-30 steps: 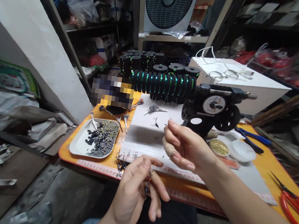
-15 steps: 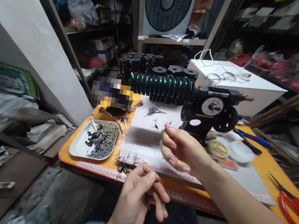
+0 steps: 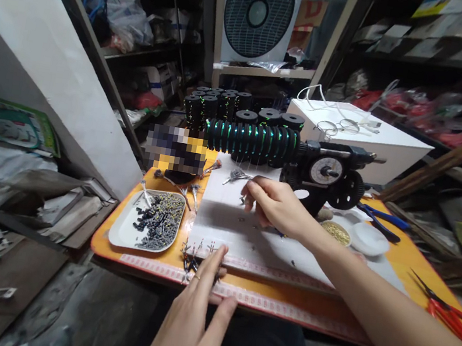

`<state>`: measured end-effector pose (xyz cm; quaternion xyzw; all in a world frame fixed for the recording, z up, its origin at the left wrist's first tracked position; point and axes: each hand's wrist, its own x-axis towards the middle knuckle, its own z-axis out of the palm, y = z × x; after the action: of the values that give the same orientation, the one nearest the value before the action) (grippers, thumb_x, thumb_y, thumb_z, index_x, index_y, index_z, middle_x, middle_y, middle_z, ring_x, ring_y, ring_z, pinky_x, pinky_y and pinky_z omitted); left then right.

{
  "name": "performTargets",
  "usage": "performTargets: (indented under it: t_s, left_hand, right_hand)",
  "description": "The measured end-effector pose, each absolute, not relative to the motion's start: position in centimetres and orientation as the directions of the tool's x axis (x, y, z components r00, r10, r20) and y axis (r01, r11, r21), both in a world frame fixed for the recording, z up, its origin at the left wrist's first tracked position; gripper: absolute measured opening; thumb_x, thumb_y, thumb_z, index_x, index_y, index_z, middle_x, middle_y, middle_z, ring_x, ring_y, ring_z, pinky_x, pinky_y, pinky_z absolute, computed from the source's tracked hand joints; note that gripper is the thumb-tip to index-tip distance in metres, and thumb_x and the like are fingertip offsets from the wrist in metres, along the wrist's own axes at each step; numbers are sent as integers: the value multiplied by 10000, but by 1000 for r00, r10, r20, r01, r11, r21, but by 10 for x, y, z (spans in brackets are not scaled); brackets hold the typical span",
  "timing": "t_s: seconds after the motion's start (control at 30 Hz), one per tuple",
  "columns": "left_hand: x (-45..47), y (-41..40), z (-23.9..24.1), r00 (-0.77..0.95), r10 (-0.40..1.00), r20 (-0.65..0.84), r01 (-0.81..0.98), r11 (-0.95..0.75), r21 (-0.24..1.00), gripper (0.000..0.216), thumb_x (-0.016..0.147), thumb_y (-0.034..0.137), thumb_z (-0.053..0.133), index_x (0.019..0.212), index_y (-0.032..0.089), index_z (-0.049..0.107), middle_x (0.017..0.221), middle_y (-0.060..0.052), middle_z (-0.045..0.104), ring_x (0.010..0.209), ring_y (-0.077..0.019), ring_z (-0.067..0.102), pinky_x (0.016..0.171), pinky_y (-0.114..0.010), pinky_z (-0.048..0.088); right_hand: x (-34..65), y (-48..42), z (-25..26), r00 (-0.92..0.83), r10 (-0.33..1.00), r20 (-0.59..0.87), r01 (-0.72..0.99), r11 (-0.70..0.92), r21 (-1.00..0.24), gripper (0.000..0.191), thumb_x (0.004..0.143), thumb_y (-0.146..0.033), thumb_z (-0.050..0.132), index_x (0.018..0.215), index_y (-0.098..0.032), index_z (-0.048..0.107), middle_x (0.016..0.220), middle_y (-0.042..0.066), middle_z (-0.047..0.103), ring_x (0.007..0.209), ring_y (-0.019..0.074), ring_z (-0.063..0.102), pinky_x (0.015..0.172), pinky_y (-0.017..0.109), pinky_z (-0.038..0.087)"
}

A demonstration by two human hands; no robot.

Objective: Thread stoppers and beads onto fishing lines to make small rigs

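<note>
My left hand (image 3: 201, 310) is open, fingers stretched out and the thumb apart, at the table's front edge. Its fingertips lie beside a cluster of small black pieces with thin prongs (image 3: 189, 260), partly covering them. My right hand (image 3: 268, 203) reaches over the white board (image 3: 222, 225) with its fingers curled together. Whatever they pinch is hidden. A tiny dark piece (image 3: 243, 200) shows at these fingertips, and a bundle of fine grey strands (image 3: 237, 175) lies just beyond. Behind stands a black winding device with a dial (image 3: 326, 170), carrying ribbed black spools with green line (image 3: 249, 140).
A white tray of small grey and black bits (image 3: 161, 220) sits at left. On the right are a dish of gold-coloured bits (image 3: 336, 233), blue-handled pliers (image 3: 387, 218) and red-handled pliers (image 3: 450, 316). Black foam spools (image 3: 225, 104) and a white box (image 3: 365, 139) stand behind.
My right hand has moved forward and left, down to the board near the strands. My left hand has turned palm down, and its fingers have straightened out toward the black pieces.
</note>
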<state>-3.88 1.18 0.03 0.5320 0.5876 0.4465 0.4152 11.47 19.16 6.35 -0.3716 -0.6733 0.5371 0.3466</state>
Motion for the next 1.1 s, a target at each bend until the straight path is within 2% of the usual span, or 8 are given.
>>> performTargets:
  t_s: [0.1, 0.27, 0.37, 0.43, 0.57, 0.67, 0.83, 1.1]
  left_hand:
    - [-53, 4, 11, 21, 1000, 7, 432, -16, 902, 575, 947, 344, 498, 1497, 302, 334, 1539, -72, 412, 1298, -275, 496, 906, -370, 523]
    - [-44, 26, 34, -68, 992, 104, 407, -67, 911, 378, 963, 337, 475, 1335, 286, 519, 1348, -98, 554, 946, -203, 609, 703, -295, 504]
    - [-22, 53, 41, -26, 970, 241, 381, -213, 899, 391, 950, 313, 519, 1337, 268, 487, 1240, -84, 576, 964, -203, 558, 797, -317, 452]
    - [-10, 65, 41, 25, 968, 249, 334, -243, 911, 207, 980, 314, 459, 1083, 211, 605, 1040, -65, 612, 966, -207, 533, 848, -330, 412]
    - [-1, 65, 30, 73, 993, 94, -67, -89, 994, 352, 1003, 356, 391, 740, 182, 545, 761, -20, 547, 840, -173, 548, 811, -299, 400]
    - [-2, 51, 21, 287, 958, -21, -512, 172, 842, 392, 1003, 353, 369, 714, 164, 557, 544, 5, 538, 748, -188, 659, 834, -326, 445]
    - [-5, 35, 13, 538, 842, -28, -696, 463, 549, 441, 1004, 340, 341, 1009, 52, 676, 832, -159, 782, 743, -241, 767, 805, -353, 540]
    - [-12, 23, 4, 621, 783, -29, -692, 565, 450, 473, 1009, 343, 334, 1065, 32, 686, 902, -194, 777, 836, -270, 760, 806, -370, 570]
  right_hand:
    - [125, 178, 72, -527, 847, 63, 86, 127, -988, 331, 952, -420, 501, 776, -152, 586, 573, -9, 625, 315, 29, 424, 314, 142, 272]
    - [139, 155, 91, -669, 744, 0, -39, -36, -999, 357, 941, -438, 502, 771, -146, 615, 553, 10, 638, 271, 23, 359, 273, 141, 203]
    - [138, 151, 95, -754, 656, -44, -130, -213, -968, 342, 928, -389, 538, 741, -120, 636, 523, 30, 640, 263, 22, 355, 267, 132, 184]
    - [135, 153, 92, -769, 637, -49, -152, -257, -954, 352, 918, -399, 550, 719, -118, 624, 509, 35, 636, 261, 23, 360, 271, 129, 188]
    - [129, 155, 74, -759, 648, -69, -183, -313, -932, 444, 916, -477, 524, 609, -160, 474, 461, 0, 580, 249, 12, 299, 268, 124, 166]
    - [127, 155, 63, -742, 663, -104, -191, -357, -914, 469, 930, -483, 497, 585, -181, 401, 402, -44, 493, 242, 4, 210, 259, 119, 105]
    - [131, 153, 61, -737, 664, -126, -192, -384, -903, 471, 925, -482, 508, 578, -175, 418, 405, -42, 484, 254, 3, 203, 265, 116, 106]
    - [133, 156, 59, -750, 650, -121, -204, -402, -893, 454, 937, -473, 495, 598, -177, 438, 415, -44, 485, 249, 6, 223, 265, 124, 115]
